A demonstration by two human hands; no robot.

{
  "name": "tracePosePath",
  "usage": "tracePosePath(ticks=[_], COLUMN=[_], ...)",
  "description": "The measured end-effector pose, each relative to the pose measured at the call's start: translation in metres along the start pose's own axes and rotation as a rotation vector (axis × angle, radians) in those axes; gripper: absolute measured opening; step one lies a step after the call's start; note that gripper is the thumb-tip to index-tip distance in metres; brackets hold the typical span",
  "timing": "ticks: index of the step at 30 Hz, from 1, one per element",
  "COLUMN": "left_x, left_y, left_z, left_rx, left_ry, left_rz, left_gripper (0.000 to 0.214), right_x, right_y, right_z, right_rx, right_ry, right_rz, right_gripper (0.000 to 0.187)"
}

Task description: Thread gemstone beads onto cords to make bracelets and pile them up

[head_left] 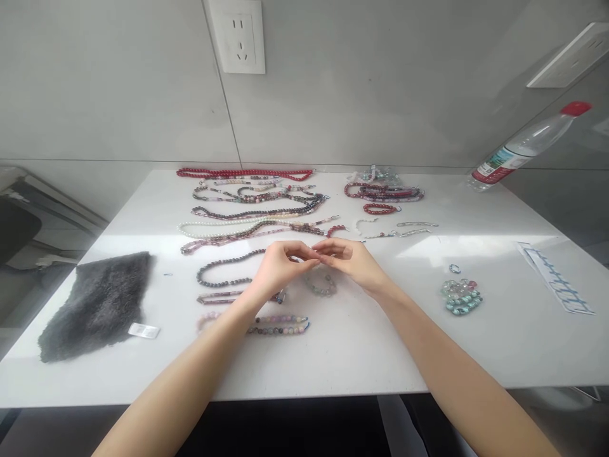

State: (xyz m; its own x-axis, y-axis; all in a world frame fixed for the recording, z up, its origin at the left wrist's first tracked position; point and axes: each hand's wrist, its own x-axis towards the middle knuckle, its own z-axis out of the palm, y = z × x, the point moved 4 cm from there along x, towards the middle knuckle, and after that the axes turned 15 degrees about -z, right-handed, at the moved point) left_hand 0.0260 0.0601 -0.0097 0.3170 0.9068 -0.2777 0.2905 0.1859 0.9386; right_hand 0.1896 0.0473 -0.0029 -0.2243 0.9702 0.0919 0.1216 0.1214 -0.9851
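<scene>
My left hand [283, 263] and my right hand [352, 260] meet at the fingertips over the middle of the white table [361, 362]. Both are closed in a pinch. From between them a loop of pale, clear greenish beads, a bead bracelet [323, 289], hangs down; its upper ends are hidden by the fingers. A dark bead strand [223, 261] lies beside my left hand, partly covered by it. Under my left forearm run a thin brownish strand [219, 296] and a string of purple and multicoloured round beads [280, 329].
Behind lie red beads [242, 172], a white pearl strand [209, 230] and more strands [385, 192]. Turquoise and clear beads [461, 298] sit right, near a blue-marked card [556, 279]. A grey furry cloth [99, 304] lies left; a red-capped bottle [523, 149] stands back right.
</scene>
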Motion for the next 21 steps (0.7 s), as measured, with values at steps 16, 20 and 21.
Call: tracePosePath(ticks=[16, 20, 21], left_x=[-0.008, -0.011, -0.011], left_y=[0.007, 0.008, 0.007], left_z=[0.0, 0.003, 0.004], left_rx=[0.283, 0.393, 0.42], left_ry=[0.263, 0.336, 0.342], left_rz=[0.339, 0.545, 0.578], left_gripper=[0.015, 0.015, 0.016], right_x=[0.001, 0.0, -0.001], right_y=[0.0, 0.001, 0.002], right_z=[0.003, 0.001, 0.001], right_rx=[-0.066, -0.023, -0.007], right_ry=[-0.051, -0.024, -0.018], right_rz=[-0.005, 0.031, 0.042], right_gripper=[0.023, 0.027, 0.028])
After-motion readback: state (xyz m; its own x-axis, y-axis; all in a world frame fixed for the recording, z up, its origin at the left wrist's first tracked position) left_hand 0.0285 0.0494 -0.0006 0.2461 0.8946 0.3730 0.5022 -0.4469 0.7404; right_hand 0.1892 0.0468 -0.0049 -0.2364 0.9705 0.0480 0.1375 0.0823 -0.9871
